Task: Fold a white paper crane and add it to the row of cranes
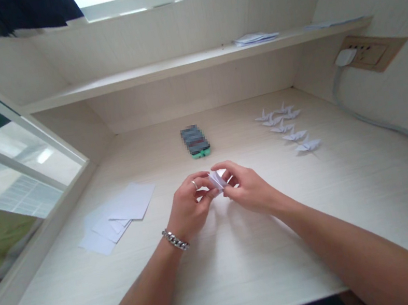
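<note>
Between my two hands, just above the desk, is a small piece of folded white paper (pixel 217 182). My left hand (pixel 192 199) pinches its left side with thumb and fingers; a ring and a chain bracelet show on this hand and wrist. On the other side, my right hand (pixel 247 187) grips the paper's right edge between thumb and index finger. Several folded paper cranes (pixel 295 136) stand in a loose line at the right. To the left lie several flat white paper sheets (pixel 139 198), overlapping one another.
A dark phone-like object with a green end (pixel 196 142) lies beyond my hands, its surface pixelated. Behind runs a shelf (pixel 143 76) with a paper stack (pixel 255 38). A grey cable (pixel 381 125) hangs from the wall socket (pixel 374 53) at right. A window-like frame borders the left.
</note>
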A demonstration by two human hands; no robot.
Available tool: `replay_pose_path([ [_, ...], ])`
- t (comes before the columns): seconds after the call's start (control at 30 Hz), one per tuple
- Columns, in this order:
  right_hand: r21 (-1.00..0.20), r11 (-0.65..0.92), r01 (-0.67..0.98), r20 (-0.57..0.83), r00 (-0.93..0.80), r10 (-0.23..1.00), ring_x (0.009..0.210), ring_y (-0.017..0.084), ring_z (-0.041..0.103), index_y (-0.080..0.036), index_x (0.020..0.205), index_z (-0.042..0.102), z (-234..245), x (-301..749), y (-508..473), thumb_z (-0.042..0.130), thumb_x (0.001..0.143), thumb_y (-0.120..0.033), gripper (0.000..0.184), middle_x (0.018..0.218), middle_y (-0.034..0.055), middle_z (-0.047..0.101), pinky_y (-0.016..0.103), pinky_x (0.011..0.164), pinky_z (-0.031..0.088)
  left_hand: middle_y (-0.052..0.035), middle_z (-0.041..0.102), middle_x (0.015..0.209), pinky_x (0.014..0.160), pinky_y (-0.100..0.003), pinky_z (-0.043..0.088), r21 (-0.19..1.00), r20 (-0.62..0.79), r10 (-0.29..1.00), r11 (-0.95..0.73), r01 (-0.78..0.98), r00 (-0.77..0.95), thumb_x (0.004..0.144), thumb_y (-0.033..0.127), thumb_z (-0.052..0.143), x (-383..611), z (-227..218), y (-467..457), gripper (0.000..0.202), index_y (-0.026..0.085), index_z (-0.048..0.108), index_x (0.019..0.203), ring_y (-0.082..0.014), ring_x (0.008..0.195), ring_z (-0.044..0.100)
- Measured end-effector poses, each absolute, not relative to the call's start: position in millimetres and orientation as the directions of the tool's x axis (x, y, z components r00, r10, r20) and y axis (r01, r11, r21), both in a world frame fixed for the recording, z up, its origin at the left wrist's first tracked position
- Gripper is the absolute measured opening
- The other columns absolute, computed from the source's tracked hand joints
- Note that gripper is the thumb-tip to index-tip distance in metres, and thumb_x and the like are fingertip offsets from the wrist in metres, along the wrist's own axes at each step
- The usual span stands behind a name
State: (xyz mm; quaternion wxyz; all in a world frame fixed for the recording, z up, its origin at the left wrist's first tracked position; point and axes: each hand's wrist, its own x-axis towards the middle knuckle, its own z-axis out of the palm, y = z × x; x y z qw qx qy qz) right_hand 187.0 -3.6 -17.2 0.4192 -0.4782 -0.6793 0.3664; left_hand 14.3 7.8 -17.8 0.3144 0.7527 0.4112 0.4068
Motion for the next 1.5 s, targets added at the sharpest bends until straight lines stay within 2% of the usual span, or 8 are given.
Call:
replay_pose_path([
  [0.17, -0.933, 0.219, 0.285, 0.181, -0.155, 0.971, 0.062, 0.012, 0.061, -0.021, 0.096, 0.058, -24, 189, 0, 0.055, 0.073, -0.014, 0.025, 0.079, -0.0002, 0.064, 0.022, 0.055, 0.048, -0.0122, 0.061, 0.115, 0.083, -0.034, 0.054, 0.875, 0.298, 0.913, -0.378, 0.303, 0.278, 0.082, 0.026, 0.062, 12, -23, 10, 0.01, 0.016, 0.061, 0.083, -0.0222, 0.104, 0.063],
  [0.37, -0.999, 0.002, 0.043, -0.007, -0.206, 0.979, 0.062, 0.013, 0.062, -0.017, 0.078, 0.06, -29, 185, 7, 0.062, 0.065, -0.014, 0.014, 0.071, 0.0007, 0.064, 0.025, 0.058, 0.052, -0.0108, 0.061, 0.115, 0.077, -0.034, 0.056, 0.976, 0.179, 0.97, -0.195, 0.092, 0.163, 0.082, 0.036, 0.063, 15, -21, 14, 0.023, 0.016, 0.051, 0.086, -0.0168, 0.085, 0.067],
  [0.57, -0.994, -0.081, -0.07, -0.059, -0.266, 0.962, 0.068, 0.014, 0.062, -0.013, 0.08, 0.069, -25, 181, 4, 0.065, 0.07, -0.025, 0.016, 0.074, 0.0046, 0.068, 0.027, 0.067, 0.052, -0.0114, 0.065, 0.112, 0.067, -0.029, 0.056, 0.985, 0.169, 0.985, -0.17, 0.036, 0.037, 0.079, 0.037, 0.066, 18, -23, 15, 0.029, 0.017, 0.051, 0.094, -0.0166, 0.08, 0.067],
  [0.67, -0.999, 0.009, 0.033, 0.001, -0.244, 0.97, 0.067, 0.014, 0.062, -0.013, 0.079, 0.07, -28, 181, 4, 0.065, 0.073, -0.031, 0.02, 0.073, 0.0044, 0.068, 0.027, 0.065, 0.05, -0.0117, 0.065, 0.113, 0.066, -0.027, 0.055, 0.978, 0.188, 0.981, -0.191, 0.089, 0.039, 0.073, 0.024, 0.069, 19, -23, 14, 0.03, 0.016, 0.054, 0.097, -0.0159, 0.078, 0.068],
  [0.8, -0.987, 0.077, 0.14, 0.054, -0.164, 0.985, 0.069, 0.015, 0.063, -0.014, 0.08, 0.068, -34, 178, 5, 0.06, 0.071, -0.018, 0.013, 0.075, 0.0039, 0.069, 0.026, 0.065, 0.049, -0.0098, 0.068, 0.103, 0.068, -0.026, 0.055, 0.974, 0.187, 0.981, -0.191, 0.12, 0.051, 0.066, 0.012, 0.07, 20, -23, 13, 0.035, 0.016, 0.056, 0.099, -0.0179, 0.083, 0.069],
  [1.03, -0.96, 0.202, 0.195, 0.206, -0.001, 0.979, 0.076, 0.017, 0.065, -0.018, 0.103, 0.058, -35, 171, -2, 0.059, 0.075, -0.017, 0.028, 0.086, 0.0048, 0.069, 0.028, 0.068, 0.051, -0.0085, 0.074, 0.09, 0.072, -0.03, 0.056, 0.982, 0.162, 0.985, -0.167, 0.085, 0.064, 0.064, 0.011, 0.07, 22, -22, 11, 0.037, 0.014, 0.061, 0.1, -0.0212, 0.083, 0.071],
  [1.23, -0.931, 0.278, 0.236, 0.284, -0.006, 0.959, 0.075, 0.017, 0.065, -0.019, 0.101, 0.061, -33, 167, -6, 0.055, 0.08, -0.017, 0.022, 0.089, 0.0051, 0.07, 0.027, 0.064, 0.051, -0.0076, 0.075, 0.084, 0.067, -0.03, 0.057, 0.982, 0.182, 0.983, -0.182, 0.056, 0.007, 0.066, 0.013, 0.069, 27, -19, 7, 0.033, 0.012, 0.066, 0.099, -0.021, 0.075, 0.071],
  [1.5, -0.608, 0.473, 0.638, 0.533, -0.113, 0.839, 0.097, 0.023, 0.062, -0.021, 0.114, 0.06, -25, 165, -17, 0.055, 0.081, -0.017, 0.033, 0.112, 0.0096, 0.066, 0.035, 0.083, 0.049, -0.006, 0.077, 0.091, 0.078, -0.034, 0.055, 0.857, 0.338, 0.939, -0.283, 0.431, -0.056, 0.069, 0.016, 0.069, 26, -19, 3, 0.029, 0.02, 0.075, 0.097, -0.0223, 0.079, 0.071],
])
